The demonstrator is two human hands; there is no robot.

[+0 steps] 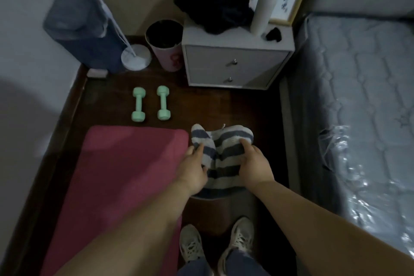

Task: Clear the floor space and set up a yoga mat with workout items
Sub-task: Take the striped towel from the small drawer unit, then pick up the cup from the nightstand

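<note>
A: Item one, the hands?

B: Left hand [194,170]: fingers curled, pinching the left edge of a striped towel [224,152], thumb on top. Right hand [254,164]: fingers curled into the towel's right side, gripping a fold. Both forearms reach forward and down from the bottom of the view, bare to the elbow, wrists roughly level, hands just apart with towel between them.

A: The towel itself?

B: Plush, fleecy cloth in broad grey-blue and off-white stripes, bunched into two rounded lobes at the top, lower part hanging down. Held above the dark wooden floor [224,107], just right of the mat's near corner.

A: Mat?

B: Yoga mat [116,175]: dusty pink, matte, rounded corners, lying flat on the floor along the left wall.

A: Weights?

B: Two mint-green dumbbells [150,103], smooth coated finish, faceted heads, lying side by side and parallel on the floor just beyond the mat's far edge, apart from each other.

A: Surroundings?

B: Grey two-drawer nightstand [235,65] with small metal knobs, dark clothing [212,6] heaped on top, a white rolled tube [263,6] leaning there. Round bin [164,45], pink side, dark inside, left of the nightstand. White lamp base [136,57] with slim pole. Quilted mattress [358,96] in clear plastic wrap at right. Pale laced sneakers [217,244] at the bottom edge.
</note>
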